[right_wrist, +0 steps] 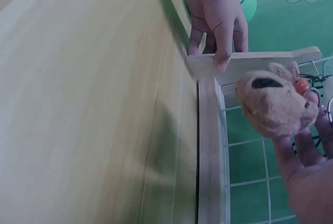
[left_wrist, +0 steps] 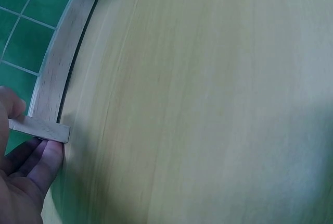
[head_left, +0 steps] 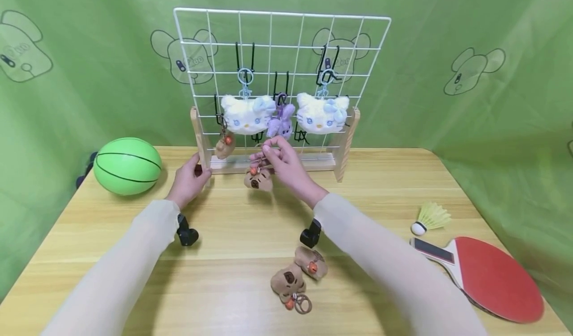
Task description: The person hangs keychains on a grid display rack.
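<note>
My right hand [head_left: 288, 169] pinches the ring of a brown plush animal keychain [head_left: 259, 180] with an orange bell, which dangles before the lower part of a white wire grid rack [head_left: 282, 13]. In the right wrist view, the plush head [right_wrist: 273, 101] hangs beside the fingers. Thumb and fingers of my left hand [head_left: 187, 181] grip the rack's left wooden leg [left_wrist: 44, 128]. On the grid's black hooks hang two white plush cat keychains [head_left: 247, 114] [head_left: 321, 114], a purple rabbit keychain [head_left: 281, 123] and another brown plush keychain [head_left: 225, 146].
Two more brown plush keychains [head_left: 288, 280] [head_left: 311, 262] lie on the wooden table [head_left: 233, 286] in front. A green ball [head_left: 127, 166] stands at the left. Over on the right are a shuttlecock [head_left: 429, 219] and a red table tennis paddle [head_left: 494, 279]. Green cloth [head_left: 425, 17] surrounds the table.
</note>
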Tool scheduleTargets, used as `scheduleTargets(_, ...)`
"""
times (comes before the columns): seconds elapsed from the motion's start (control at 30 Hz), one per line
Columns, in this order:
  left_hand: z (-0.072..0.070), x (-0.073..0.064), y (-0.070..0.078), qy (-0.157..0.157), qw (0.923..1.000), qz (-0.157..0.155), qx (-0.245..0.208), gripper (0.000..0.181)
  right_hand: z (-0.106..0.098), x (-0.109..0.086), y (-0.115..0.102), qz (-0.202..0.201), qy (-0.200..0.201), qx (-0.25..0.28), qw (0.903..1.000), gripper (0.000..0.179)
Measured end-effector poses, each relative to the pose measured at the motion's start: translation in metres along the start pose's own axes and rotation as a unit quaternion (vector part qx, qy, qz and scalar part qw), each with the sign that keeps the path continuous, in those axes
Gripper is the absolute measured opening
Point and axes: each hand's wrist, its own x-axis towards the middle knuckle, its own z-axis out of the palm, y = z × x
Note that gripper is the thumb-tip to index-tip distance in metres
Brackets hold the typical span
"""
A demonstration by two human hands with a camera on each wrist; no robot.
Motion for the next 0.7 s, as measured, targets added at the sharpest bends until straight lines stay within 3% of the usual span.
scheduleTargets(0.27,0.000,-0.001,0.002,-0.004,1.0000,-0.003,-0.001,0.063,0.013,0.011,0.003,0.038,0.045,0.005,0.9983,0.017)
scheduleTargets(0.7,0.000,0.000,0.001,0.000,1.0000,0.001,-0.003,0.063,0.022,0.018,0.005,0.058,0.089,0.015,0.9942,0.029)
